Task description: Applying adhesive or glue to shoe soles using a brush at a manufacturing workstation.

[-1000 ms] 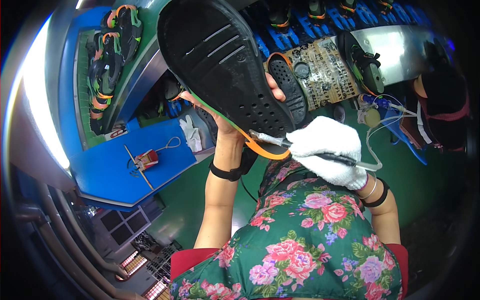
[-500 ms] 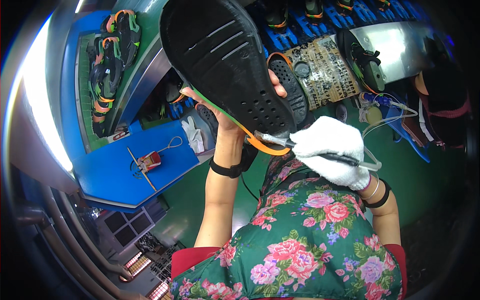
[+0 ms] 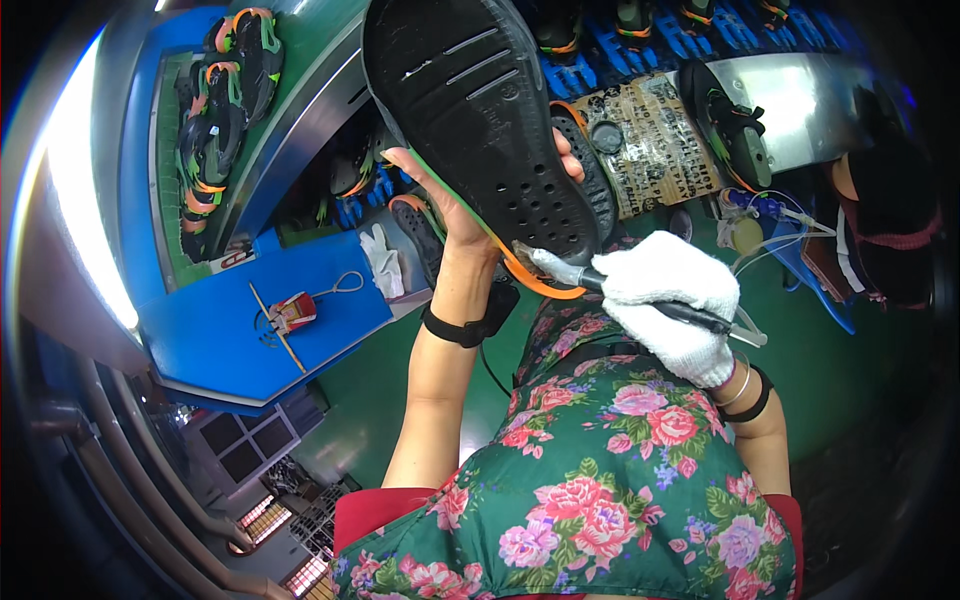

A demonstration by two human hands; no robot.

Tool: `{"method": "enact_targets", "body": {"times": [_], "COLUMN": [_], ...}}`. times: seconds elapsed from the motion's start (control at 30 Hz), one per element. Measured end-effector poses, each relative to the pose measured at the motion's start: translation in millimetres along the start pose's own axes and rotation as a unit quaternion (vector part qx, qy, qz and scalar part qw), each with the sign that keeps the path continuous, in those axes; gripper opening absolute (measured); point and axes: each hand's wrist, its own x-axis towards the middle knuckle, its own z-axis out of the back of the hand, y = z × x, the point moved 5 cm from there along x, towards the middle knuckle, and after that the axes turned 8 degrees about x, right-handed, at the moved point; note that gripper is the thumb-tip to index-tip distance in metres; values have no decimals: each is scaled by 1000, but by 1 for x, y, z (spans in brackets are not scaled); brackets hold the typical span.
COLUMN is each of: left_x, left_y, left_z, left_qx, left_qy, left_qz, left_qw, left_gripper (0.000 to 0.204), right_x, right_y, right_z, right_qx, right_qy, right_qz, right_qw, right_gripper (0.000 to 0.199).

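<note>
Blue workbench (image 3: 240, 345), flat and smooth, fills the left side; edges bend with the lens, lower corner lost in dark. On it a green tray (image 3: 165, 170) packed with black shoes trimmed orange and green (image 3: 225, 95); count hard to make out, they overlap.

Shoe (image 3: 480, 110), held sole-up near the middle top, toe cut off by the upper edge. Sole is black rubber, matte, with three pale slits and a patch of small round holes toward the heel. Thin green and orange rim along its lower edge. Upper hidden behind the sole.

Left hand (image 3: 450, 205), bare, grasping the shoe from beneath: fingers curled round the far edge, thumb side under the sole. Black band on the wrist.

Right hand (image 3: 670, 305), in a white knit glove, fingers clenched round a brush (image 3: 590, 280): dark slim handle, pale bristle tip touching the heel rim of the shoe. Handle's rear end runs out past the glove.

Stained mat (image 3: 655, 150) behind, blotched black on tan, partly hidden by the sole. Another shoe (image 3: 735, 130) rests on a shiny metal plate (image 3: 810, 100). White glove (image 3: 383, 262) lying at the bench edge. Small red tool (image 3: 290, 312) with a wire loop on the blue top; kind unclear.
</note>
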Motion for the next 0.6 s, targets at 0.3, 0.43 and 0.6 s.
{"method": "enact_targets", "body": {"times": [0.3, 0.43, 0.6], "left_x": [3, -1, 2], "left_y": [6, 5, 1], "left_z": [-1, -10, -25], "left_qx": [1, -4, 29], "left_qy": [28, 56, 110], "left_qz": [5, -10, -34], "left_qw": [1000, 998, 993], "left_gripper": [134, 119, 75], "right_x": [-5, -8, -12], "right_y": [-7, -3, 1], "right_z": [7, 6, 2], "right_qx": [67, 18, -42], "right_qy": [-58, -1, 31], "right_qz": [-68, -23, 28], "right_qw": [994, 1000, 998], "right_gripper": [15, 20, 20]}}
